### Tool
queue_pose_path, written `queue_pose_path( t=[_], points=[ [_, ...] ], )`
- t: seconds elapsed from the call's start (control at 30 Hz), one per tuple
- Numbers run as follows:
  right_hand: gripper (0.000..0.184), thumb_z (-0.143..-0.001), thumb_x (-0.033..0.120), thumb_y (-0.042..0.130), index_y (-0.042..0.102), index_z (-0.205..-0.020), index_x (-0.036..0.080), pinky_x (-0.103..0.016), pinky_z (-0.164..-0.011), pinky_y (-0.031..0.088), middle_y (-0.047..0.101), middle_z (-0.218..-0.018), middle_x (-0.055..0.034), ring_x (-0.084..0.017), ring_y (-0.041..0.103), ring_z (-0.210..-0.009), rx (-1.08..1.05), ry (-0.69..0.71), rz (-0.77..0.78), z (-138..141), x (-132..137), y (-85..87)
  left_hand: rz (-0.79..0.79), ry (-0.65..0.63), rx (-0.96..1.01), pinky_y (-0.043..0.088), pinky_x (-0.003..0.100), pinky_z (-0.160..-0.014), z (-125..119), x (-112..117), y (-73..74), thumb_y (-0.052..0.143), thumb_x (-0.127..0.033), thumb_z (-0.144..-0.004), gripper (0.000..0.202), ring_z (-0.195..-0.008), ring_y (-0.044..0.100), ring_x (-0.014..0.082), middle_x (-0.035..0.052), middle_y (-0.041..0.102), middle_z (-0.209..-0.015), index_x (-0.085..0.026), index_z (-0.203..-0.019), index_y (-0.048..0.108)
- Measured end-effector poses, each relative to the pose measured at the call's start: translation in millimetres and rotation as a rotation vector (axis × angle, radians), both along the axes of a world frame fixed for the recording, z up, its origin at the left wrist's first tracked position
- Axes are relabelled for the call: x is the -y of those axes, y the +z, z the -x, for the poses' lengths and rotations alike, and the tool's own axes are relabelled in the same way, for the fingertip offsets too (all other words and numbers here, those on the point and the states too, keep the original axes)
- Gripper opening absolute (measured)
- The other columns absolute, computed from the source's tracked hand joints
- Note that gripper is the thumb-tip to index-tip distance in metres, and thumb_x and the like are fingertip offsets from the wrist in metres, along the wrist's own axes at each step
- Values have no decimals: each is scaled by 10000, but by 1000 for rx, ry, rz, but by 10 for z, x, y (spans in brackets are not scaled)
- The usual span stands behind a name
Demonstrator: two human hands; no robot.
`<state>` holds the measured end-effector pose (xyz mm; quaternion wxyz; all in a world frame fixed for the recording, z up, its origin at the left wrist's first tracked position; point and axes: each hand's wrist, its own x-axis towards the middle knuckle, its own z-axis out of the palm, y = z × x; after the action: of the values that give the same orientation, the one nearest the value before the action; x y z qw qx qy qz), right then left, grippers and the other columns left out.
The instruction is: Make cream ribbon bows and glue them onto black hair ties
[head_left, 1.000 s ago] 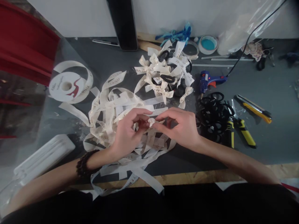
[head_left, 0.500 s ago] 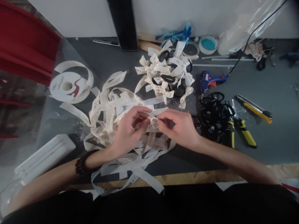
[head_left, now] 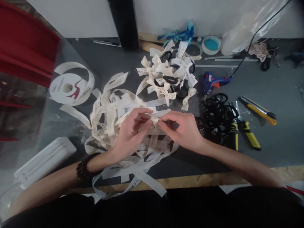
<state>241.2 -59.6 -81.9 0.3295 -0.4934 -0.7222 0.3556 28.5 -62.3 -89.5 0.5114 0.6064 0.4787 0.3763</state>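
Between my fingertips is a small cream ribbon bow (head_left: 155,120), its middle partly covered by the fingers. My left hand (head_left: 135,128) pinches its left side with thumb and forefinger. On the other side my right hand (head_left: 181,128) pinches it the same way. Beneath both hands spreads a tangled heap of printed cream ribbon (head_left: 110,117), some of it hanging over the table's front edge. Just beyond lies a pile of finished ribbon bows (head_left: 161,68) on black hair ties. Loose black hair ties (head_left: 217,115) are heaped to the right of my right hand.
A ribbon spool (head_left: 68,88) lies at left, near a white plastic device (head_left: 45,161). To the right are a blue glue gun (head_left: 211,82) with its cord, yellow-handled pliers (head_left: 250,136) and a yellow utility knife (head_left: 258,109). A black phone-like slab (head_left: 125,25) leans at the back.
Both hands stay in nearly the same place. The fingertips have closed in slightly over the bow, so less of it shows.
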Motion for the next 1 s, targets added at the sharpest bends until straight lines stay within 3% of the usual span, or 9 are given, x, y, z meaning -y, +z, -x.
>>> queue_pose_path(
  t=[0.23, 0.33, 0.53, 0.63, 0.8, 0.87, 1.0],
  points=[
    [151, -950, 177, 642, 791, -929, 192, -238, -607, 437, 761, -805, 20, -97, 617, -635, -75, -33, 86, -9, -3, -53, 78, -2, -28, 575, 233, -668, -12, 17, 53, 833, -283, -901, 385, -992, 759, 205, 60, 774, -1032, -226, -1241, 660],
    [141, -952, 186, 658, 788, -899, 197, -238, -607, 428, 746, -792, 25, -92, 601, -634, -75, -29, 66, -7, -6, -50, 99, 13, -23, 546, 237, -613, -3, 3, 39, 811, -282, -918, 382, -821, 742, 173, 30, 756, -909, -232, -1263, 656],
    [153, -987, 268, 668, 779, -901, 206, -258, -623, 427, 727, -830, 8, -109, 590, -674, -87, -43, 78, -10, -20, -23, 218, 14, 32, 408, 223, -458, -1, -50, 54, 814, -328, -920, 368, -532, 557, 113, -33, 622, -665, -227, -1241, 664],
    [170, -996, 300, 648, 777, -954, 197, -259, -607, 422, 717, -789, 6, -114, 581, -654, -112, -48, 175, -19, -33, -72, 282, 8, 66, 339, 209, -412, -20, -42, 63, 821, -335, -915, 355, -488, 512, 99, -40, 610, -634, -226, -1216, 668],
    [252, -1005, 396, 649, 783, -1025, 183, -252, -564, 417, 743, -828, -10, -105, 557, -620, -255, -35, 380, -26, -56, -145, 301, 73, 118, 395, 216, -448, -9, -18, -45, 852, -373, -889, 397, -536, 550, 109, -25, 626, -678, -239, -1219, 678],
    [221, -982, 376, 682, 780, -1043, 188, -245, -564, 432, 753, -862, -8, -98, 563, -617, -269, -50, 364, -26, -56, -124, 295, 86, 132, 421, 221, -469, 5, -18, -83, 859, -384, -883, 416, -551, 561, 112, -24, 631, -692, -244, -1228, 673],
    [106, -936, 286, 714, 741, -982, 194, -241, -573, 457, 741, -880, -1, -90, 564, -609, -212, -151, 156, -26, -32, -1, 290, 105, 138, 435, 223, -492, 10, -22, -75, 857, -386, -885, 461, -560, 578, 112, -26, 653, -705, -248, -1267, 640]
  ],
)
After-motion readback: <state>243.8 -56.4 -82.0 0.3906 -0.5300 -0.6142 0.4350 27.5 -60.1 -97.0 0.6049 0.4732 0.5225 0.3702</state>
